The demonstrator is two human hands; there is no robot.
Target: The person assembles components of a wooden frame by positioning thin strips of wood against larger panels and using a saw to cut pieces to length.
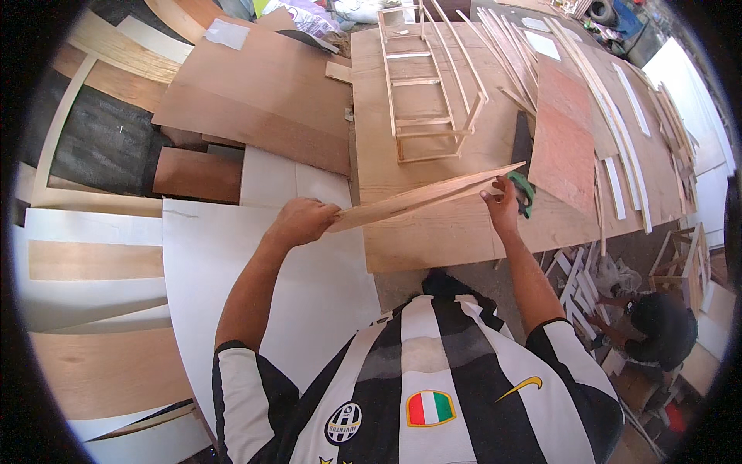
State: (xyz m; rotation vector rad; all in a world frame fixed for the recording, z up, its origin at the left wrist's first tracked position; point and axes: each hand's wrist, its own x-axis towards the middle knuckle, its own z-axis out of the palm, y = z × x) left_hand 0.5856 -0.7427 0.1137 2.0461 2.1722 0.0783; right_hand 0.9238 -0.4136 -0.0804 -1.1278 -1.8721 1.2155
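Observation:
My left hand (301,222) is closed around the left end of a thin pale wooden board (402,198), which slants up to the right over the plywood worktop (417,247). My right hand (501,203) grips the board near its pointed right end, fingers bent at its edge. Just beside and partly behind my right hand lies a handsaw with a green handle (524,195) and a dark blade (519,131) pointing away from me.
A small wooden frame (415,81), long strips (638,185) and a reddish panel (560,131) lie on the worktop. Large brown (247,93) and white sheets (232,271) are at left. At lower right, a crouching person (665,329) in dark clothing is among wood pieces and another frame (672,259).

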